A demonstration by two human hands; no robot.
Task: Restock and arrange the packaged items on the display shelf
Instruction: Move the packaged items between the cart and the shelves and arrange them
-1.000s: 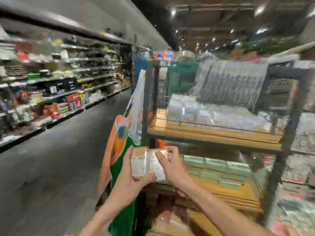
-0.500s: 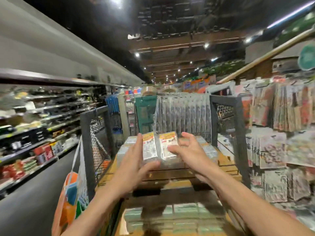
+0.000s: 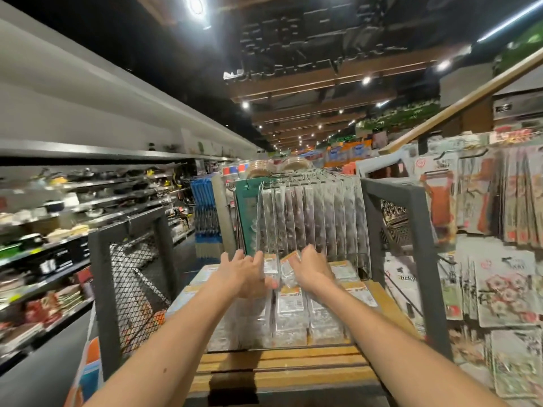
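Note:
Both my arms reach forward over the wooden top shelf of a dark metal display rack. My left hand and my right hand hold two clear plastic packets with orange-and-white labels between them, low over rows of the same packets lying flat on the shelf. The fingers curl round the packets' outer edges. The packets are tipped forward, their far ends near the hanging clear packs at the shelf's back.
A mesh side panel closes the rack's left side and a dark post stands on the right. Hanging flat packets fill the display to the right. An aisle and stocked wall shelves run along the left. A colourful bag hangs at lower left.
My hands rose from the lower shelf level to the top shelf, then pushed the two packets forward and down toward the rows lying there. The view swung to face the rack.

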